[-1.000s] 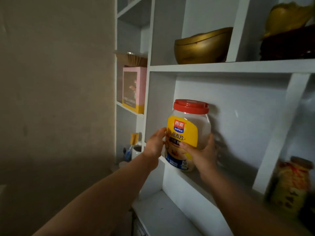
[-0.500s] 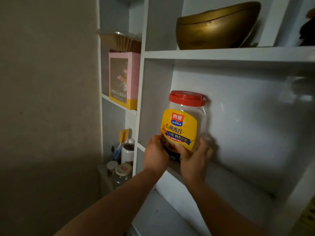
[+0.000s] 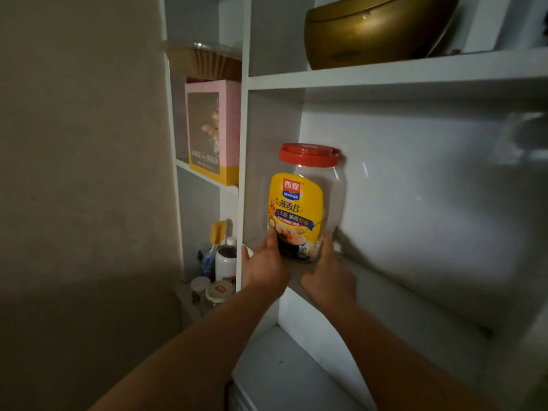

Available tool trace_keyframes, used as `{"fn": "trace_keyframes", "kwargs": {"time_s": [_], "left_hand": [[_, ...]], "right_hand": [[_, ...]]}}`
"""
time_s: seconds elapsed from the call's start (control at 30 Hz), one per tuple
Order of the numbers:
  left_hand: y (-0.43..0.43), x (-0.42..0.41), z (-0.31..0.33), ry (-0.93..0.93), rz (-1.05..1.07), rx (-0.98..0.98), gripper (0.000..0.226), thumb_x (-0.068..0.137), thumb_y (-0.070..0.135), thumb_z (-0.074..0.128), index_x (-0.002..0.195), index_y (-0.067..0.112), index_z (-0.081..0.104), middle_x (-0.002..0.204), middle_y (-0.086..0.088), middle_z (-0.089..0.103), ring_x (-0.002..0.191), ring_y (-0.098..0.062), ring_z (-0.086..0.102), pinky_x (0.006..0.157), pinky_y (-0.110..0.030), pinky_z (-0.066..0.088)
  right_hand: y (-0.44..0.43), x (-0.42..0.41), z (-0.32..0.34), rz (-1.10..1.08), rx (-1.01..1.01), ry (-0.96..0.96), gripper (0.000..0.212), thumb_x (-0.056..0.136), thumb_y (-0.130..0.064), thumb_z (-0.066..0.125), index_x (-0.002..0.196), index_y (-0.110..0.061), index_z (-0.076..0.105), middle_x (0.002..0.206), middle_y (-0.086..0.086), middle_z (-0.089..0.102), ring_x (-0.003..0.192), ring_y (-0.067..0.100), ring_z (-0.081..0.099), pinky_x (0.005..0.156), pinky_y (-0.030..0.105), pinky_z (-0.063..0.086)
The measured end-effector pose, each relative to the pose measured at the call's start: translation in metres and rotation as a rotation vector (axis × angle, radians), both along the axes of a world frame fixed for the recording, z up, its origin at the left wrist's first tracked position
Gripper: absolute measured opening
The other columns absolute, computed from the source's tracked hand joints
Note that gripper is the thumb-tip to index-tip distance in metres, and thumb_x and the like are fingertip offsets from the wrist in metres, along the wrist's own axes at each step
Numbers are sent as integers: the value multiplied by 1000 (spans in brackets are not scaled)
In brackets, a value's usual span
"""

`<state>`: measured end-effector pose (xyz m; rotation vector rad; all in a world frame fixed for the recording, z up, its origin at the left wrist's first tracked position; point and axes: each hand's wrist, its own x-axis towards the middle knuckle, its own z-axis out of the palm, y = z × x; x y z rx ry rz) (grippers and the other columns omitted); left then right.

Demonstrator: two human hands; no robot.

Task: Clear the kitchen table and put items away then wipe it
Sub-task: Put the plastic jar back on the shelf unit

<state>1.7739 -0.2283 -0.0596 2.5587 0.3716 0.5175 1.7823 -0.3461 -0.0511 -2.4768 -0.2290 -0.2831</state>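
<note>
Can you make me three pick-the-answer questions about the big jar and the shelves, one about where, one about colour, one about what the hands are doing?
1. Where is the gold bowl?
A. On the shelf above the jar
B. Beside the jar
C. On the floor

2. What colour is the jar's lid?
A. Blue
B. Red
C. Green

3. What are the hands doing?
A. Hanging free
B. Both holding the jar low down
C. One twisting the lid

Answers:
1 A, the bowl sits one shelf up from the jar.
2 B, the lid is red above a yellow label.
3 B, the left hand and right hand cup the jar's base on either side.
</note>
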Motion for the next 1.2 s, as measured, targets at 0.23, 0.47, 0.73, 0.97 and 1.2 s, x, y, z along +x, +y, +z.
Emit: {"fn": "trace_keyframes", "kwargs": {"time_s": [0.23, 0.47, 0.73, 0.97, 1.2], "left_hand": [[26, 3, 4, 49, -33, 2, 57, 95, 13, 36, 149, 27, 22, 132, -8, 59, 126, -26, 51, 116, -53, 21], [10, -47, -7, -66, 142, -116, 62, 91, 5, 43, 148, 25, 32, 144, -5, 49, 131, -26, 47, 108, -40, 39], [-19, -125, 5, -3, 321, -130, 49, 89, 12, 45, 137, 25, 43, 128, -15, 60, 118, -36, 55, 90, -39, 45], [-52, -223, 15, 0, 545, -141, 39, 90, 11, 45, 129, 15, 48, 131, -14, 57, 120, -33, 53, 90, -36, 43], [-79, -340, -3, -1, 822, -211, 42, 92, 10, 45, 133, 17, 45, 135, -10, 54, 123, -29, 50, 90, -33, 41]], "right_hand": [[-3, 2, 4, 22, -40, 10, 87, 81, -21, 51, 152, -30, 2, 145, 1, 44, 131, 25, 42, 103, 40, 37], [-11, -12, 0, 63, 203, -82, 75, 78, -9, 58, 147, -18, 30, 142, 10, 46, 129, 29, 43, 101, 35, 38], [-14, -52, -7, 310, 328, -302, 55, 72, 6, 56, 126, -7, 55, 121, 22, 58, 112, 42, 52, 90, 44, 44], [-17, -132, -26, 598, 442, -232, 50, 77, 3, 55, 126, -9, 55, 120, 18, 59, 114, 37, 52, 94, 47, 42], [-15, -234, -43, 917, 436, -168, 50, 75, 2, 64, 122, -14, 57, 118, 12, 62, 109, 28, 57, 93, 39, 46]]}}
